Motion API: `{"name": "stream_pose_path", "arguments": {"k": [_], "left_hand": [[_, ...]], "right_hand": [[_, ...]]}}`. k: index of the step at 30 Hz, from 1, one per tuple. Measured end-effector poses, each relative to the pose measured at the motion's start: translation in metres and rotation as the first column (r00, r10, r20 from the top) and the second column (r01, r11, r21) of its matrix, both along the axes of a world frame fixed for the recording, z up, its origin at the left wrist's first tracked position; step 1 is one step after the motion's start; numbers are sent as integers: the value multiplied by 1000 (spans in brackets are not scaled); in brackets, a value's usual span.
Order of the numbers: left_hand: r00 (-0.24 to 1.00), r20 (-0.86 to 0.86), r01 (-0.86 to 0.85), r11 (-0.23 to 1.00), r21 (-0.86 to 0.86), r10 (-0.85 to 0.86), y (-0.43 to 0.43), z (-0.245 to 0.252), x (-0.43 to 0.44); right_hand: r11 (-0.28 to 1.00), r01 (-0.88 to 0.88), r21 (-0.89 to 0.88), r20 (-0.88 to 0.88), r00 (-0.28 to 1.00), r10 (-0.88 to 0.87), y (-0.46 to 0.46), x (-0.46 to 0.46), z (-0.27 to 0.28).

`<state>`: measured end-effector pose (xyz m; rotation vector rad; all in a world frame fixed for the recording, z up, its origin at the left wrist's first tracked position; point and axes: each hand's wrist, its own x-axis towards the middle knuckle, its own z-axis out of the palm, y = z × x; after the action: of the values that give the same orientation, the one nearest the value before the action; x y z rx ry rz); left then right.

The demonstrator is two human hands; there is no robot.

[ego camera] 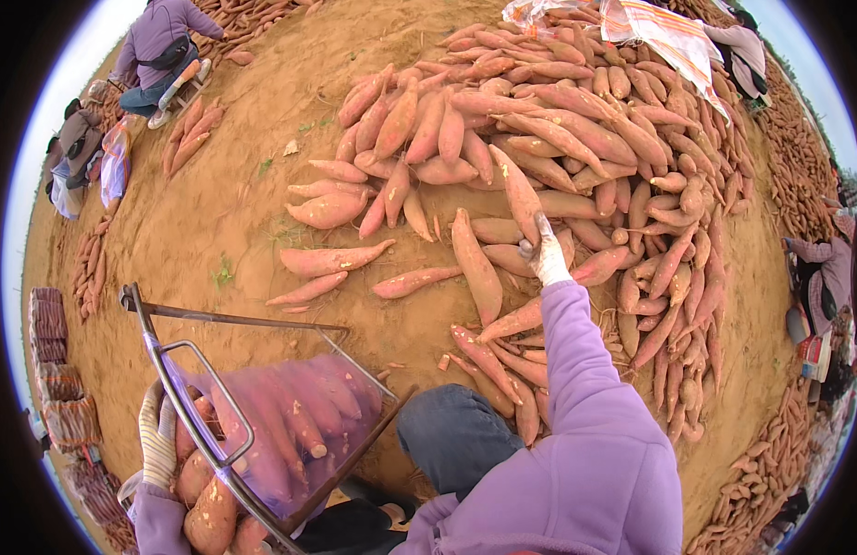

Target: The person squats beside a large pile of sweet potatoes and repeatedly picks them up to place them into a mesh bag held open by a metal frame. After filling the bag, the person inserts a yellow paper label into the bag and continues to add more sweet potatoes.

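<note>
My right hand, in a dirty white glove, grips the lower end of a long sweet potato over the near side of a large heap. At lower left, a purple mesh bag packed with sweet potatoes lies within a metal frame. My left hand, in a striped knit glove, rests against the far left side of the bag's mouth, beside loose sweet potatoes. Its fingertips are partly hidden, so its grip is unclear.
Several single sweet potatoes lie on the sandy soil between frame and heap. Other people work at far left and right. Filled bags stand along the left edge. White-and-orange sacks lie over the heap's far side.
</note>
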<state>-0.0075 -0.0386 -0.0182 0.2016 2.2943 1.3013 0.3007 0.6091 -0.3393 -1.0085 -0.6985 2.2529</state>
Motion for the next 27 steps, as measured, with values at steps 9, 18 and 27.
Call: {"name": "stream_pose_path", "arguments": {"k": [9, 18, 27], "left_hand": [[910, -277, 201, 912, -358, -309, 15, 16, 1], [895, -18, 374, 771, -515, -446, -87, 122, 29], [861, 7, 426, 712, -559, -509, -153, 114, 40]], "right_hand": [[944, -292, 154, -242, 915, 322, -84, 33, 161], [-78, -462, 883, 346, 530, 774, -210, -113, 449], [-755, -438, 489, 871, 191, 453, -409, -275, 454]]}}
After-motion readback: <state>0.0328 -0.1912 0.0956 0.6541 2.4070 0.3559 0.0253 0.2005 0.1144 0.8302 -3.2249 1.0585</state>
